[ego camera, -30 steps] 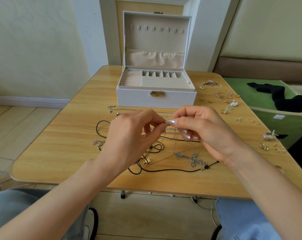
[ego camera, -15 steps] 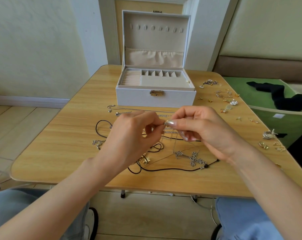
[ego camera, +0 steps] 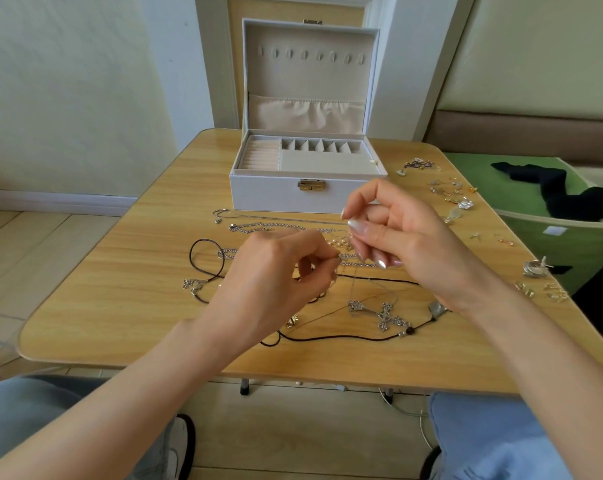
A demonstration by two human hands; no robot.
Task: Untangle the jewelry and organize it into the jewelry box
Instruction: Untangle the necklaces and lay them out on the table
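The left hand's (ego camera: 276, 282) fingers (ego camera: 327, 252) are curled shut, pinching a small link of a fine chain (ego camera: 379, 285). The right hand's (ego camera: 411, 237) thumb and forefinger are nipped together just above, apparently on the same chain (the strand is too thin to see there). Below the hands the chain trails toward the cross pendant (ego camera: 383, 315), which lies across the black cord (ego camera: 203, 268) and among the silver chains (ego camera: 258, 227) on the bench (ego camera: 120, 289). The jewelry box (ego camera: 269, 192) stands open behind, its compartments unfilled. The risk, as I judge it, is pulling the hands apart too sharply: that would cinch a knot tighter, snap the fine links, or drag the pendant and cord along.
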